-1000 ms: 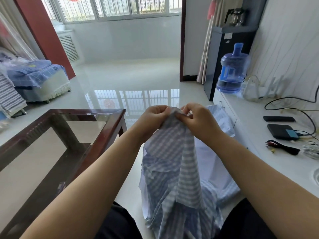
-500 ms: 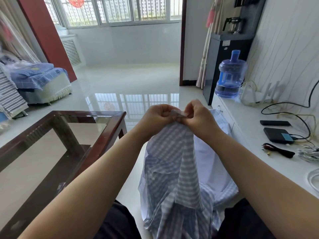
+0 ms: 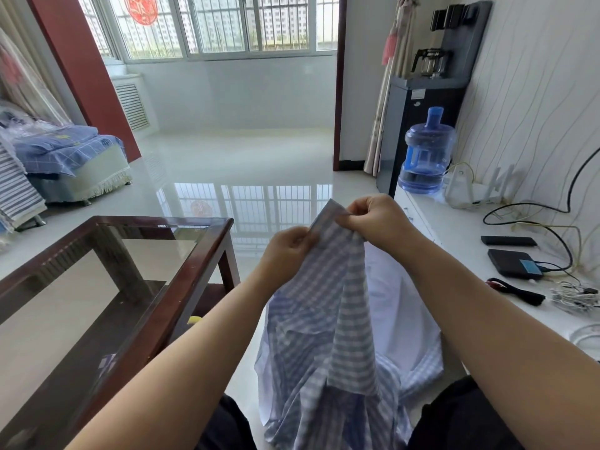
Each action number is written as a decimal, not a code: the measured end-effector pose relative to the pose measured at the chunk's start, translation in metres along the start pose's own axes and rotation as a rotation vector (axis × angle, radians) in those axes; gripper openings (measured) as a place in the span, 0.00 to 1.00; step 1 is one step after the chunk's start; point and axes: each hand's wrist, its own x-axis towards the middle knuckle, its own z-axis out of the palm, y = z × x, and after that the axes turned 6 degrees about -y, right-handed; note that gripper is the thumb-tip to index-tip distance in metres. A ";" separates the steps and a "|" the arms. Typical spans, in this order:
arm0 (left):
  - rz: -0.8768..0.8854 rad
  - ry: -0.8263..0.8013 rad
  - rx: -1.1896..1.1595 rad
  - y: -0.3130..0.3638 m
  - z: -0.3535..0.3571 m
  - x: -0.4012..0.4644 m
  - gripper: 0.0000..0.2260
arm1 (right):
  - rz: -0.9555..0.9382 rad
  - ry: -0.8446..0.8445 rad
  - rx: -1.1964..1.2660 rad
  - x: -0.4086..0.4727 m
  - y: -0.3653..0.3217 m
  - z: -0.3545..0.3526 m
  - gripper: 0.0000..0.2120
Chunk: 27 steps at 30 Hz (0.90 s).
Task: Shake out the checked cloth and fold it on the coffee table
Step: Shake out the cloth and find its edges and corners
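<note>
The checked cloth is pale blue and white, its folds showing stripes (one panel plain white). The coffee table, near left, has a dark reddish-brown frame. The water bottle, far right, is translucent blue.

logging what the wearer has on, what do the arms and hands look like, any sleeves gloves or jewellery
Both forearms are bare up to the frame edge: no sleeves in view. The left hand and right hand wear no gloves, and no rings, watch or bracelets show. Dark trousers cover the legs below.
</note>
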 end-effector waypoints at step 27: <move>0.423 0.438 0.676 -0.057 -0.027 -0.016 0.14 | -0.168 0.276 0.073 0.030 -0.082 -0.045 0.07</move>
